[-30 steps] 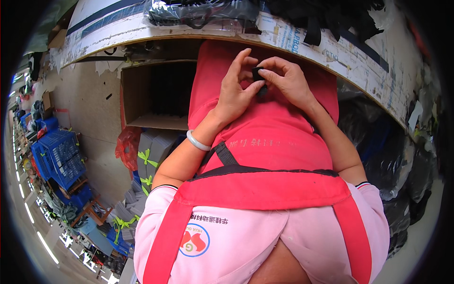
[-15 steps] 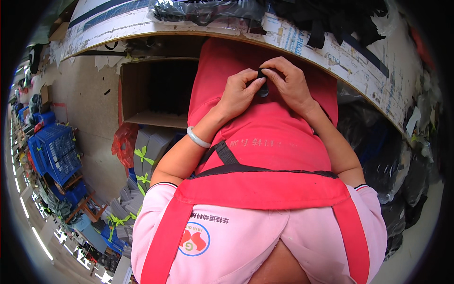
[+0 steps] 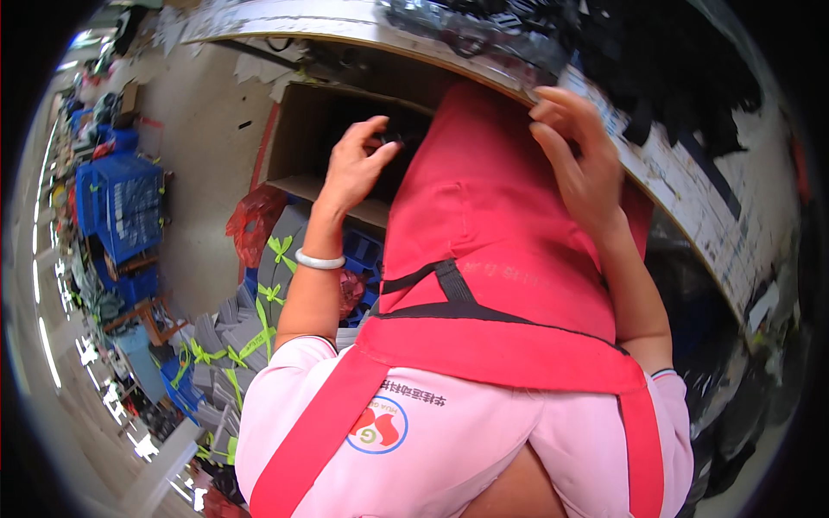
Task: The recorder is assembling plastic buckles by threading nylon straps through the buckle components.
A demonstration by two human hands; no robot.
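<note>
My left hand (image 3: pixel 352 166) is over the cardboard box (image 3: pixel 289 129) on the left, its thumb and fingers apart. A small dark piece (image 3: pixel 394 138) shows just beyond its fingertips, against the dark inside of the box; whether it touches them I cannot make out. My right hand (image 3: pixel 580 160), slightly blurred, is raised above the red apron (image 3: pixel 509 224) at the front edge of the worktable (image 3: pixel 682 194). Its fingers are loosely bent, with the thumb apart and nothing seen between them. The box's contents are too dark to name.
Black straps (image 3: pixel 682 78) and clear plastic bags (image 3: pixel 484 39) lie on the worktable. Grey bundles tied with yellow-green bands (image 3: pixel 281 250) and a red plastic bag (image 3: pixel 256 224) sit at my left. Blue crates (image 3: pixel 128 205) stand farther left. Dark plastic bags lie under the table's right part.
Both hands were together over the apron, pinching a small black piece. They have parted: the left moved left to the box, the right toward the table edge. The view has shifted.
</note>
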